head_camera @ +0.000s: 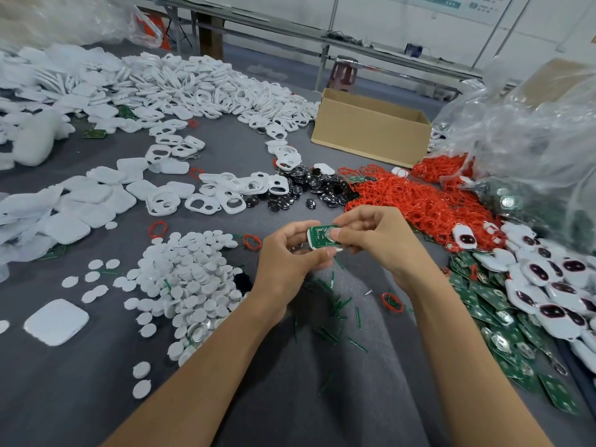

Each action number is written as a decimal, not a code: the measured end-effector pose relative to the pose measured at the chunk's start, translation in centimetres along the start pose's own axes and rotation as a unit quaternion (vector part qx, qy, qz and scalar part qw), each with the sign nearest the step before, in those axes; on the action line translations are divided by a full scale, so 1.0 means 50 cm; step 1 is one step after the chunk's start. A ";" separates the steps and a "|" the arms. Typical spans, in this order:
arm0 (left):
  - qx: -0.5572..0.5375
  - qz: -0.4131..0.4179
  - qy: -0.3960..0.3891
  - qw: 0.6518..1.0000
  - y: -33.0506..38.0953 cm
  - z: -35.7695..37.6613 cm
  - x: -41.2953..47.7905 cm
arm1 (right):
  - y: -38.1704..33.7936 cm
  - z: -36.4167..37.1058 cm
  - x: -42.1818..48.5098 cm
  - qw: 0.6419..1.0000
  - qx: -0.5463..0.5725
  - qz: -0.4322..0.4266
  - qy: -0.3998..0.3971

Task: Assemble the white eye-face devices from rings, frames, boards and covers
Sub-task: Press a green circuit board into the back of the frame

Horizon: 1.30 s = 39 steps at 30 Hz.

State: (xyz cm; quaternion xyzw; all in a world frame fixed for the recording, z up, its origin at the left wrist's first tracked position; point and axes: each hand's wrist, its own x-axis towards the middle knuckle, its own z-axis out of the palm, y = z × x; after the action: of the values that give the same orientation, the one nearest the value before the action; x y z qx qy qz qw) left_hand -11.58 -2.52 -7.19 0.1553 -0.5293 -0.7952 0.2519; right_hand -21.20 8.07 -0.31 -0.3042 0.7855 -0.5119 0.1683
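Note:
Above the grey table, both hands hold one part-built device [319, 237]: a white frame with a green board set in it, board side up. My left hand [287, 253] grips its left end, thumb along the near edge. My right hand [371, 233] pinches its right end, thumb on the round metal contact. Red rings [419, 201] lie heaped beyond my right hand. White frames [225, 191] are spread at the centre back. White covers [80, 201] sit to the left, green boards [503, 321] to the right, with several finished eye-face devices [554, 295] on top.
A pile of white round discs [190, 272] lies left of my hands, black eye pieces [309, 188] behind them. An open cardboard box [371, 130] stands at the back, clear plastic bags [532, 130] on the right. Green offcuts [335, 311] litter the cloth below my wrists.

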 end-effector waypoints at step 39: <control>0.009 -0.016 0.024 1.000 0.004 0.003 0.000 | 0.105 -0.077 -0.011 0.937 -0.343 0.065 0.025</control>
State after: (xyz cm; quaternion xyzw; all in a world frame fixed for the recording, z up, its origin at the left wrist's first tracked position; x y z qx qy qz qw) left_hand -11.57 -2.47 -6.97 0.1856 -0.5275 -0.7904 0.2501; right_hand -24.59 12.65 -3.51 -0.2786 0.9355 -0.2070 0.0665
